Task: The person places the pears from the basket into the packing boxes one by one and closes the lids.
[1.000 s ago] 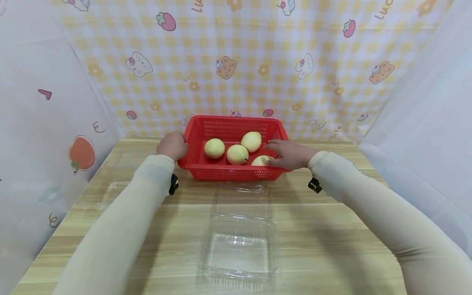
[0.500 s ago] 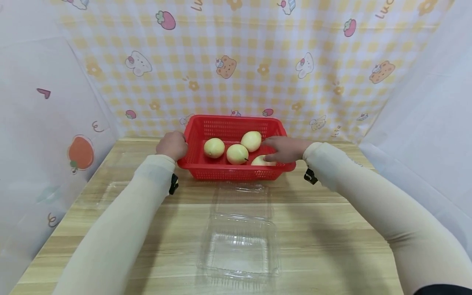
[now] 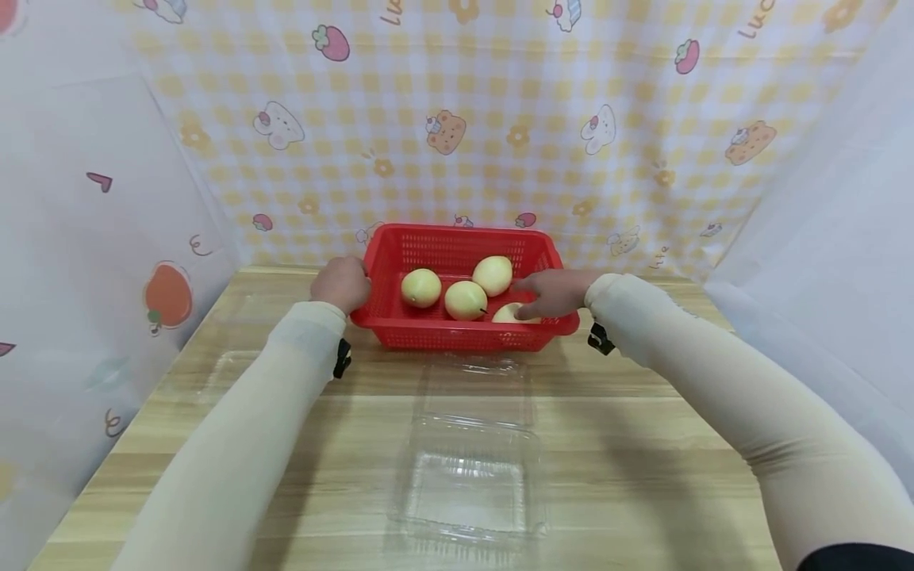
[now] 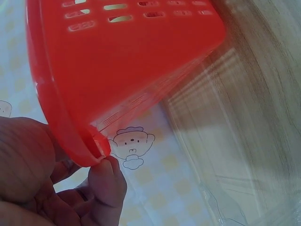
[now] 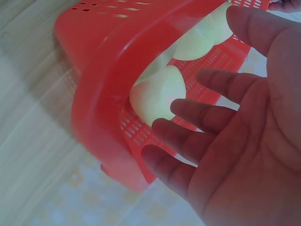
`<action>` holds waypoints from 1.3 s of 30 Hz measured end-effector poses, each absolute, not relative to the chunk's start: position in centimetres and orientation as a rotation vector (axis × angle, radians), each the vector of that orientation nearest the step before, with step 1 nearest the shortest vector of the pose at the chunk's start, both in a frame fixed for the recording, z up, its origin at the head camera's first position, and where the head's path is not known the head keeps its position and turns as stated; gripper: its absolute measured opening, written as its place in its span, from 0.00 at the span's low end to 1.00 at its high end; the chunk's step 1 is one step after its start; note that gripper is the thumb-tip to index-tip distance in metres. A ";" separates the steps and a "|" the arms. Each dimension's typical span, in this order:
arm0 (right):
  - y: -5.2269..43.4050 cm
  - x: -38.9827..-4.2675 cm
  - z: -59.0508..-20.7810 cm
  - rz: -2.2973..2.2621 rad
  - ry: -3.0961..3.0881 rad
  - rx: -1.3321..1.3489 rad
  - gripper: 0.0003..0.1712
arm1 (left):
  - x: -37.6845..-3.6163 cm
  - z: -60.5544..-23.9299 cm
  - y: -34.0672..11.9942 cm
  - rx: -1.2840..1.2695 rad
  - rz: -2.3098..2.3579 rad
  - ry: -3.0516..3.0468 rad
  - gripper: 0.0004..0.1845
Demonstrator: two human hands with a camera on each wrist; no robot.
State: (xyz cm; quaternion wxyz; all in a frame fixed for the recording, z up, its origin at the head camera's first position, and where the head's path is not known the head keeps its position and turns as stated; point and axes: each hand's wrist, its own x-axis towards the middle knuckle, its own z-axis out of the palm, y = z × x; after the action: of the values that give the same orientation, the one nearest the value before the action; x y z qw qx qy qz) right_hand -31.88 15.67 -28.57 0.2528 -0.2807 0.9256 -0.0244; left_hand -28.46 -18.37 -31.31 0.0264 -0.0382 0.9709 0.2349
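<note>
The left hand (image 3: 341,283) grips the red basket's (image 3: 457,337) rim. The right hand (image 3: 555,291), fingers spread wide, reaches for the nearest pear (image 3: 508,313); next it likely must close round it.

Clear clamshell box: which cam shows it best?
Head view. The open clear clamshell box lies whole on the table, in front of the red basket. Left wrist view catches only a blurred clear edge at bottom right; right wrist view shows none of it.

The right hand (image 3: 553,292) hides most of the nearest pear (image 3: 505,312). The left hand's (image 3: 341,283) fingertips vanish behind the red basket (image 3: 457,339) rim
</note>
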 end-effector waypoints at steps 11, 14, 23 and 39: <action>14.5 -32.2 -28.0 -0.074 2.488 -0.721 0.39 | -28.2 -31.3 -18.5 -0.117 0.756 2.993 0.10; 14.2 -32.3 -27.9 -0.077 2.487 -0.697 0.39 | -28.1 -31.3 -18.6 -0.124 0.775 2.985 0.10; 13.4 -33.2 -27.8 -0.013 2.461 -0.706 0.36 | -28.2 -31.4 -18.5 -0.123 0.751 3.002 0.10; 12.8 -34.7 -28.0 -0.021 2.423 -0.653 0.36 | -28.4 -31.5 -18.6 -0.120 0.745 3.008 0.10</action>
State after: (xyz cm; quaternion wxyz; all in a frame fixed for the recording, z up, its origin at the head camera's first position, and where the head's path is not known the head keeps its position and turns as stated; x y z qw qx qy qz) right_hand -34.69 12.77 -27.98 0.3110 -0.2472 0.9177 -0.0078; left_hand -28.43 -18.59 -31.53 0.0201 -0.0388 0.9698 0.2401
